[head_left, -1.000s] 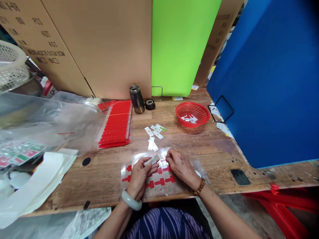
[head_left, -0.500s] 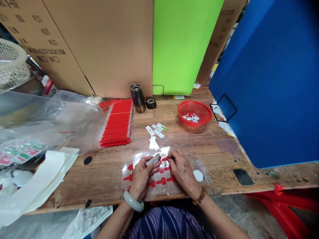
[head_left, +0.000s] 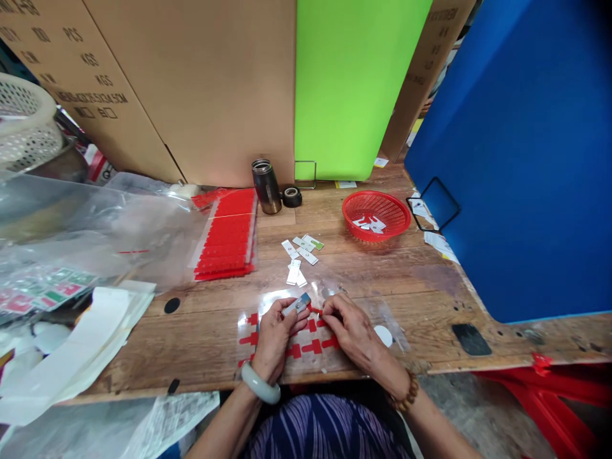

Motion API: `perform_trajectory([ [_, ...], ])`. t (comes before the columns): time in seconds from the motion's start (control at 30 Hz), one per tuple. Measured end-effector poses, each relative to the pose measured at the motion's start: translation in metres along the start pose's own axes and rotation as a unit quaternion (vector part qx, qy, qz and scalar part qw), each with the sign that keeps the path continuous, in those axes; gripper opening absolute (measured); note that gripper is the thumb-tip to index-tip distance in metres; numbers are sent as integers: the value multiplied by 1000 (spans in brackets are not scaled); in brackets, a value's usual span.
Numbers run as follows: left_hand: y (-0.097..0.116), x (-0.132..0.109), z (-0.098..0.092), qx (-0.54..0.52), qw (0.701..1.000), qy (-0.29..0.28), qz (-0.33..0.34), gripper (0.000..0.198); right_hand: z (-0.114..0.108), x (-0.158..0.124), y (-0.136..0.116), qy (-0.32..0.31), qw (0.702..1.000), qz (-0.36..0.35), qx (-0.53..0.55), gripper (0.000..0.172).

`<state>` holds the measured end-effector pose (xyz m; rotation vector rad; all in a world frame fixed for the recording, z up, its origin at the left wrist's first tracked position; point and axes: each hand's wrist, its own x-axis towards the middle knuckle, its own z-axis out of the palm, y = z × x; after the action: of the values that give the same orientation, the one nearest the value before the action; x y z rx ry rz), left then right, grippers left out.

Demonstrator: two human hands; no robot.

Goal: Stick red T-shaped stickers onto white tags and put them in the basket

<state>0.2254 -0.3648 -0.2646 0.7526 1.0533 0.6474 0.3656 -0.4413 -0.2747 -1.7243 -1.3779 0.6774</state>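
Observation:
My left hand (head_left: 275,335) is closed round a small grey rectangular piece (head_left: 297,304), held up by thumb and fingers. My right hand (head_left: 349,328) pinches at the top edge of a clear plastic sheet (head_left: 315,338) that carries several red T-shaped stickers. What the fingertips grip is too small to make out. The sheet lies on the wooden table (head_left: 373,280) near its front edge. Both hands rest over the sheet, fingertips almost touching.
Several small white strips (head_left: 299,258) lie just beyond the hands. A red basket (head_left: 376,217) with more white pieces stands at the right. A stack of red sticker sheets (head_left: 227,236), a metal flask (head_left: 266,186), a tape roll (head_left: 291,197), clear bags and cardboard boxes surround the work area.
My hands have stayed over the sticker sheet. The grey piece in my left hand has tilted slightly, and my right fingertips have closed in beside it.

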Motion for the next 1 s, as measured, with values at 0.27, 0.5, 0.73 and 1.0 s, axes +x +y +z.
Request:
perform_trajectory([
  [0.27, 4, 0, -6, 0, 999, -24, -45, 24, -6, -3, -3, 42, 983, 70, 164, 8],
  [0.5, 9, -17, -7, -30, 992, -76, -93, 22, -5, -4, -13, 85, 980, 65, 165, 6],
  [0.73, 10, -26, -1, -38, 989, -88, -111, 26, 1, -7, -23, 80, 986, 57, 138, 6],
  [1.0, 10, -31, 4, -30, 991, -87, -101, 27, 1, -12, -28, 65, 987, 59, 137, 9],
])
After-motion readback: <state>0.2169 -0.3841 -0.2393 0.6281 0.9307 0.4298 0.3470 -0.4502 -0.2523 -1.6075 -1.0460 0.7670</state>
